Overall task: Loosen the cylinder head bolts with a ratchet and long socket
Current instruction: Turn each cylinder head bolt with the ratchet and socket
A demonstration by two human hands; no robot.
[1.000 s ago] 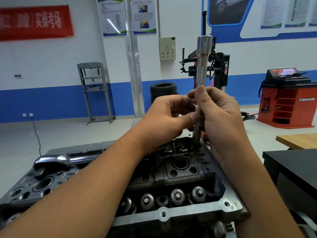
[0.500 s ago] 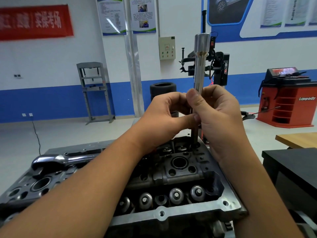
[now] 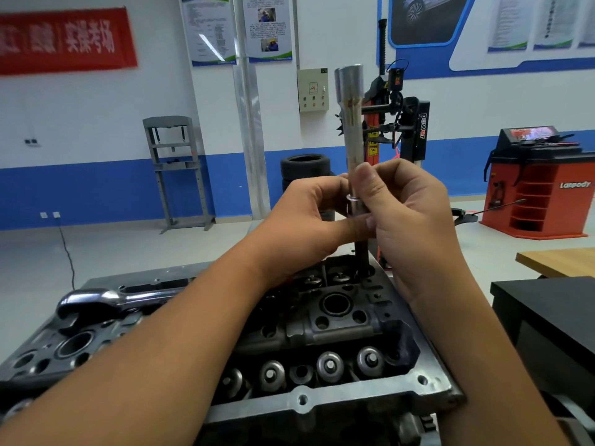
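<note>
Both hands meet over the far end of the cylinder head (image 3: 322, 403), which fills the lower middle of the view with its row of round valve tops facing up. The left hand (image 3: 309, 220) curls its fingers round the long socket (image 3: 352, 130) from the left, its thumb pressed across the shaft. The right hand (image 3: 409, 214) grips the same shaft from the right, thumb upright against it. The long socket stands nearly upright, its wide end at the top, its thin dark lower end dropping into a hole at the head's far right corner. The ratchet (image 3: 106, 300) lies apart on the head's left side, untouched.
</note>
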